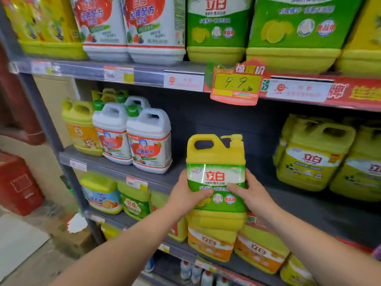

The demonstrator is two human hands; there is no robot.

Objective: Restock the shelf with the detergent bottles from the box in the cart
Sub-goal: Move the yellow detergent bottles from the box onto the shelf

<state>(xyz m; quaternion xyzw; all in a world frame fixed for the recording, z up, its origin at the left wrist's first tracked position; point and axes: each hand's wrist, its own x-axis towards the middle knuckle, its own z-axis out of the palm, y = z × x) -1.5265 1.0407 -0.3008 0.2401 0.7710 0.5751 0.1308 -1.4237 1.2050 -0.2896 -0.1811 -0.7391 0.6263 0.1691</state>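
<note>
Head view shows a person facing a grey store shelf (177, 178) with both bare forearms reaching forward. A yellow detergent bottle (215, 176) with a green and white label is held upright between the two hands, in front of the middle shelf's front edge, at the open gap in that shelf. Its handle and pump cap point up.

Left hand (186, 194): its grip is wrapped on the bottle's left side, thumb pressed across the label front, the other fingers hidden behind the bottle. Right hand (250, 193): its grip is clamped on the bottle's right side, thumb lying on the label. Both hands pinch the bottle at label height. Whether the bottle's base touches the shelf cannot be told; it overlaps the front edge.

Toward the left end of the same shelf stand two white jugs (148, 141) with red and white labels, and beside them an all-yellow jug (81, 129). At the right end stand large yellow bottles (313, 155), well apart from the held one. A red and yellow price tag (237, 83) reading 9.9 hangs from the front edge of the shelf above, directly over the held bottle. Orange-labelled bottles (212, 242) sit on the shelf below, just beneath the held bottle.
</note>
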